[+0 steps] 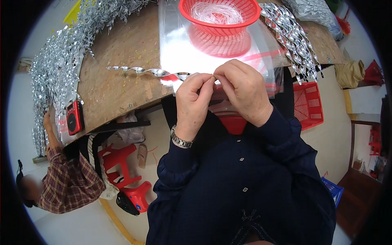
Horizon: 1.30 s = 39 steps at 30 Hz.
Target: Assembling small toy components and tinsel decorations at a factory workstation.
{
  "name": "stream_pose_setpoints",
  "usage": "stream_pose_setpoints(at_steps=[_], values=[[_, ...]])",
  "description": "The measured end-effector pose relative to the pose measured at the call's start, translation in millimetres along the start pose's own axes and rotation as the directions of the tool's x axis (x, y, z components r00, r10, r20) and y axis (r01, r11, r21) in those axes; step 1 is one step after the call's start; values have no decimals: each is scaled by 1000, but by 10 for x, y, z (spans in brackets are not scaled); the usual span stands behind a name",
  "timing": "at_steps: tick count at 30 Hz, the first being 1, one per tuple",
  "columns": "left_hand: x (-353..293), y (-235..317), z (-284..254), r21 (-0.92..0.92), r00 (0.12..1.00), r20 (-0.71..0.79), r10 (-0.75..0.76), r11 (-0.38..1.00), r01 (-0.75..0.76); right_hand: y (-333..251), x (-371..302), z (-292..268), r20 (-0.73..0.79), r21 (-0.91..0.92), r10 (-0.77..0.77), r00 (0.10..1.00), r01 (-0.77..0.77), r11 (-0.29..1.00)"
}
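My left hand (191, 104), with a metal watch on its wrist, is closed on one end of a shiny silver twisted strip (158, 72). The strip sticks out leftward over the wooden table's edge area. My right hand (246, 92) is closed in a pinch, its fingertips meeting those of the left. Whatever lies between the right fingertips is too small to make out. Beyond my hands, a red plastic basket (220, 27) holds a coil of clear thread (216, 13). It stands on flat clear plastic bags (175, 49).
Silver twisted strips (292, 38) hang over the table's right edge. Silver tinsel (61, 61) heaps along the left, beside a red radio (74, 117). A person in a plaid shirt (69, 183) sits at left near red stools (122, 163). A red crate (312, 104) stands below right.
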<state>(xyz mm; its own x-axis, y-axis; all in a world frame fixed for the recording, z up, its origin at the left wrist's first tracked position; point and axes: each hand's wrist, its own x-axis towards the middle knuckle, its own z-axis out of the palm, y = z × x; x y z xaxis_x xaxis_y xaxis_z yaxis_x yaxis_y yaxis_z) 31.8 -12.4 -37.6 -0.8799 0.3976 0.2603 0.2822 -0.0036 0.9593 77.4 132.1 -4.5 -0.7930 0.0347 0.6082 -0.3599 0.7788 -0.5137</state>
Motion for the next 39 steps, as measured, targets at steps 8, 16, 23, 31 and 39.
stream_pose_setpoints(at_steps=[8, 16, 23, 31, 39], values=[[10, 30, -13, -11, 1000, 17, -17, 1000, 17, 27, 9, 9, 5, 93, 43, 999, -43, 995], [12, 51, -22, -149, 994, 20, -112, 982, 113, 80, -11, 38, 65, 313, 232, 970, -241, 919], [16, 52, -35, -211, 987, 31, -161, 964, 164, 112, -15, 14, 268, 611, 424, 865, -493, 620], [27, 66, -15, -200, 988, 27, -149, 968, 152, 175, 8, -16, 417, 758, 475, 775, -585, 289], [10, 114, -23, -122, 989, -26, -144, 983, 140, 233, 43, -123, 490, 866, 421, 763, -481, -135]])
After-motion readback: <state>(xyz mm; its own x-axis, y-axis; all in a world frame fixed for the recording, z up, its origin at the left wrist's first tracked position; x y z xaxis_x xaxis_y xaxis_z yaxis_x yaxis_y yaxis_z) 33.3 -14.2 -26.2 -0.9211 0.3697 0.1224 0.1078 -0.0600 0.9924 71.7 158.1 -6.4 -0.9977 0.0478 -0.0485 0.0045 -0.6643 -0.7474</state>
